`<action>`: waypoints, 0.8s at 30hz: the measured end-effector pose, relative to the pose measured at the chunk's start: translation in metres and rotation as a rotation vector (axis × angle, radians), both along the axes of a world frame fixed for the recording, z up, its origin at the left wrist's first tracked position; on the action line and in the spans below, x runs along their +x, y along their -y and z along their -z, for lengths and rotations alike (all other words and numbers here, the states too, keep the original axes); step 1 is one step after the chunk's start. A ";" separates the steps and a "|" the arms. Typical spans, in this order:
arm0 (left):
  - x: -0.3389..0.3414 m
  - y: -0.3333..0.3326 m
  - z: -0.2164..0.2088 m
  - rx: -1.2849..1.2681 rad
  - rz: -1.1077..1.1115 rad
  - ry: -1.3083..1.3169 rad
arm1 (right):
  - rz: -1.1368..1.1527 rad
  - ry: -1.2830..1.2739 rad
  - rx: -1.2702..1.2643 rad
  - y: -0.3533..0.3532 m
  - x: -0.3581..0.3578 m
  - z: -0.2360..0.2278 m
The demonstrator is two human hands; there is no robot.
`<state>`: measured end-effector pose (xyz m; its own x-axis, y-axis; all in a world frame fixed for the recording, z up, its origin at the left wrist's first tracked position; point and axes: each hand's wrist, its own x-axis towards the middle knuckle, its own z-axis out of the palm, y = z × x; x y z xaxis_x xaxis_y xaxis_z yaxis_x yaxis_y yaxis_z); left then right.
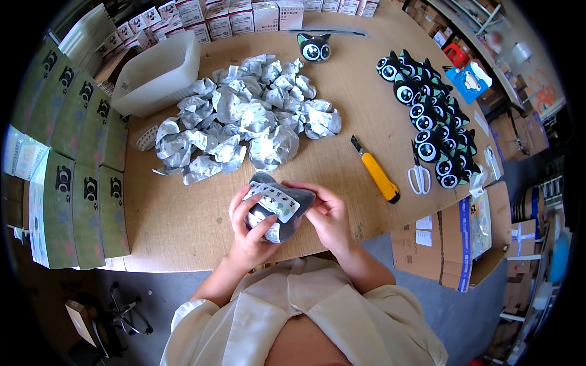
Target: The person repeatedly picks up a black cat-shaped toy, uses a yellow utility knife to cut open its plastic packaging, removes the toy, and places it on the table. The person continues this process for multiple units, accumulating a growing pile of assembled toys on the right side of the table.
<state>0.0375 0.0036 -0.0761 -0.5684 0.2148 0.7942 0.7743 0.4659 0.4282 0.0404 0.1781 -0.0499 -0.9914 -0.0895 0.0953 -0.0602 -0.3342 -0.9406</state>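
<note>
A dark cat-head-shaped figure [288,227] in a cloudy plastic wrap with a white printed label sits between my hands, just above the table's near edge. My left hand [249,227] is closed round its left side, fingers spread over the front. With thumb and fingers, my right hand [328,213] pinches the wrap at its upper right corner. Beyond them lies a heap of crumpled silver-white wrapped bundles [241,113]. To the right rests a yellow utility knife [379,177], its tip pointing away from me.
Several black big-eyed cat figures [427,113] crowd the table's right side, near white-handled scissors [419,179]; another cat figure [315,48] stands at the back. A translucent bin [155,73], green boxes [85,183] and white cartons [238,18] line the edges. An open cardboard box [430,250] stands lower right.
</note>
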 end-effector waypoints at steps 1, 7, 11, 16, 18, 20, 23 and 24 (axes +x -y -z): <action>0.000 -0.001 0.001 0.003 -0.003 -0.005 | 0.011 -0.006 0.012 0.001 0.000 0.002; -0.001 0.001 0.004 0.111 0.105 0.202 | 0.064 -0.144 0.390 -0.005 0.000 -0.003; -0.001 0.010 0.000 0.183 0.243 0.410 | 0.080 -0.202 0.630 -0.013 0.001 -0.015; -0.001 0.014 -0.002 0.525 0.585 0.814 | 0.153 -0.405 0.756 -0.028 -0.007 -0.007; 0.007 0.009 0.002 0.697 0.600 0.951 | 0.183 -0.399 0.611 -0.025 -0.010 -0.009; 0.007 0.002 0.004 0.829 0.578 0.988 | 0.303 -0.361 0.451 -0.010 -0.010 -0.010; 0.006 -0.001 -0.002 1.110 0.703 1.138 | 0.306 -0.288 0.371 -0.005 -0.007 -0.007; 0.005 0.000 -0.003 1.220 0.789 1.209 | 0.268 -0.270 0.322 -0.006 -0.006 -0.007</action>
<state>0.0429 0.0035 -0.0734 -0.9277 0.3734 -0.0045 -0.2988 -0.7350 0.6087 0.0340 0.1838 -0.0426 -0.9273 0.0975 0.3614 -0.3600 0.0315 -0.9324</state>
